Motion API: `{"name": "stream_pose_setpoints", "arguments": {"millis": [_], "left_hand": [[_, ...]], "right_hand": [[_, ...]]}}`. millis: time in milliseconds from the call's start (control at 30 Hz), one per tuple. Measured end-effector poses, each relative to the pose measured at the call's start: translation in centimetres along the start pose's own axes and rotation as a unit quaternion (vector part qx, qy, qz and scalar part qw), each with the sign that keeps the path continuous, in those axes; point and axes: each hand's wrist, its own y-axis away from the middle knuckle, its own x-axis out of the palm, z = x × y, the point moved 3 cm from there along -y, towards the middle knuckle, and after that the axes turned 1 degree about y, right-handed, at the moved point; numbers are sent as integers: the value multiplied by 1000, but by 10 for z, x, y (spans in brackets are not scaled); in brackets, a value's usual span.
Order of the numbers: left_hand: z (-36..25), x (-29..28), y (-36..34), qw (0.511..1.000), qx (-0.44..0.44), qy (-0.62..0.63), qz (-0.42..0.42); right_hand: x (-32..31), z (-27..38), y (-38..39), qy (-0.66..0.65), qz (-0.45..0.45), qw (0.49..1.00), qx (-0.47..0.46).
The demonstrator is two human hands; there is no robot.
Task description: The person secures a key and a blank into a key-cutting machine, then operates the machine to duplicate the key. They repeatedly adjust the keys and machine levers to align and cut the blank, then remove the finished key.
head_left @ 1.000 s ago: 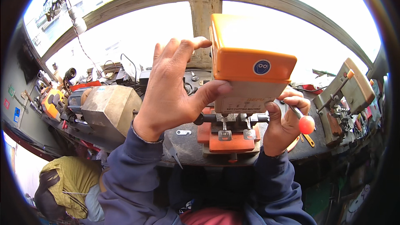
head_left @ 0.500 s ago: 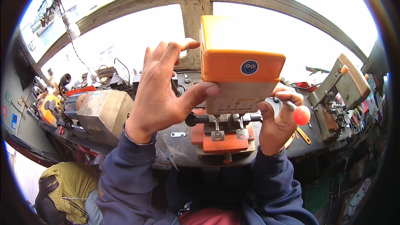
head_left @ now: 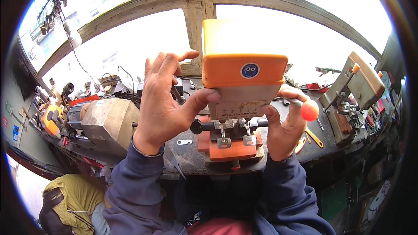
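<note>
In front of me on the bench stands a key cutting machine with an orange hood and a grey front plate. Two keys sit side by side in its clamps, a left key and a right key, heads toward me. My left hand is at the machine's left side, thumb pressed on the front plate, fingers spread, the index tip close to the hood's edge. My right hand is curled around a metal lever with a red ball knob, its thumb against the plate's lower right. Some fingertips are hidden behind the machine.
A small flat metal piece lies left of the machine. Another grey machine stands further left, and a beige one at the right. A yellow-handled tool lies on the bench. Windows rise behind.
The view has shifted slightly, so the machine and both hands appear a little further left. The hands keep nearly the same hold, and the keys stay in the clamps.
</note>
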Motion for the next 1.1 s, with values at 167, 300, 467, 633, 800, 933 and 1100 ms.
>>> {"name": "stream_pose_setpoints", "arguments": {"millis": [167, 300, 467, 633, 800, 933, 1100], "left_hand": [[0, 1, 5, 1000, -4, -27, -9], [2, 2, 3, 1000, 6, -18, -16], [2, 2, 2, 1000, -2, 3, -19], [2, 1, 1, 1000, 0, 6, -17], [2, 0, 1, 1000, -14, 14, -15], [1, 0, 1, 1000, -17, 12, -11], [1, 1, 1, 1000, -9, 15, -9]], "right_hand": [[-8, 4, -15, -2, 42, 999, 23], [-8, 8, -18, -8, 55, 998, 16], [-10, 6, -19, -1, 54, 999, 11], [-6, 3, -14, -77, 35, 996, -6], [3, -1, -8, -139, 0, 990, -8], [4, -1, -9, -118, -6, 993, -24], [1, 5, -4, -70, -29, 997, -1]]}}
